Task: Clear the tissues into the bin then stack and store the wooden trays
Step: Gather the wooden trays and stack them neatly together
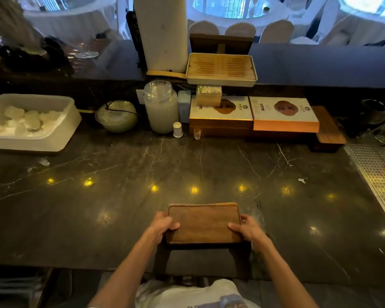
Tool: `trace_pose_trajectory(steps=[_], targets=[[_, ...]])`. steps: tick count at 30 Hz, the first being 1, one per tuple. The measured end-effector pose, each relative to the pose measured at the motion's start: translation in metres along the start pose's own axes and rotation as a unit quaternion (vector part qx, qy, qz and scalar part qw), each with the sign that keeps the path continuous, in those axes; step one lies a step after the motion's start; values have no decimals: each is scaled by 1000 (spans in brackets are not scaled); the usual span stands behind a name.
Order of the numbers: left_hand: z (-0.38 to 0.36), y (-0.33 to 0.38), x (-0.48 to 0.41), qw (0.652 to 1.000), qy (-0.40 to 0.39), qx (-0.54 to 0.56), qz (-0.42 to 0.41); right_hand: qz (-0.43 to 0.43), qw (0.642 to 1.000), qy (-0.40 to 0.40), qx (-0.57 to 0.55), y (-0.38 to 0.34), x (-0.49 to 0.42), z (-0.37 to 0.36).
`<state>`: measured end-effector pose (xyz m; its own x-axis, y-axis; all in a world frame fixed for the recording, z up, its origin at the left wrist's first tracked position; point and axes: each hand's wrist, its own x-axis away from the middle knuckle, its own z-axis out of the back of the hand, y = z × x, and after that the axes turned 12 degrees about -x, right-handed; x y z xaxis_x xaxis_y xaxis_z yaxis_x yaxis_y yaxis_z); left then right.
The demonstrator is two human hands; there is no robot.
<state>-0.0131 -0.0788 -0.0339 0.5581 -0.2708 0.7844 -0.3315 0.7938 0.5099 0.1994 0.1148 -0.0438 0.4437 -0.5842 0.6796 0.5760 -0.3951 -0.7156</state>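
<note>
A stack of dark wooden trays [203, 223] is held above the near part of the black marble counter [187, 170]; a lighter tray edge shows at the stack's far side. My left hand [161, 227] grips the stack's left end and my right hand [246, 230] grips its right end, thumbs on top. The stack casts a shadow on the counter below. No tissues or bin can be seen.
At the back stand a white tub of folded cloths [31, 121], a green lidded bowl [117, 116], a big glass jar [160, 105], boxed goods [282, 116], a bamboo tea tray [220, 68] and a wooden board [327, 127]. A perforated metal drain [373, 172] lies at right.
</note>
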Motion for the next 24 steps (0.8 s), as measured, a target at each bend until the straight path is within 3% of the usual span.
trace_pose_trajectory(steps=[4, 8, 16, 24], targets=[[9, -5, 6, 990, 15, -41, -135, 58, 998, 6, -30, 8, 6, 7], [7, -9, 16, 953, 83, -107, -271, 185, 977, 88, 56, 15, 18, -2], [12, 2, 27, 932, 61, -225, -279, 129, 985, 92, 69, -4, 19, -11], [-7, 7, 34, 781, 201, -464, -367, 147, 972, 123, 136, -2, 37, -17]])
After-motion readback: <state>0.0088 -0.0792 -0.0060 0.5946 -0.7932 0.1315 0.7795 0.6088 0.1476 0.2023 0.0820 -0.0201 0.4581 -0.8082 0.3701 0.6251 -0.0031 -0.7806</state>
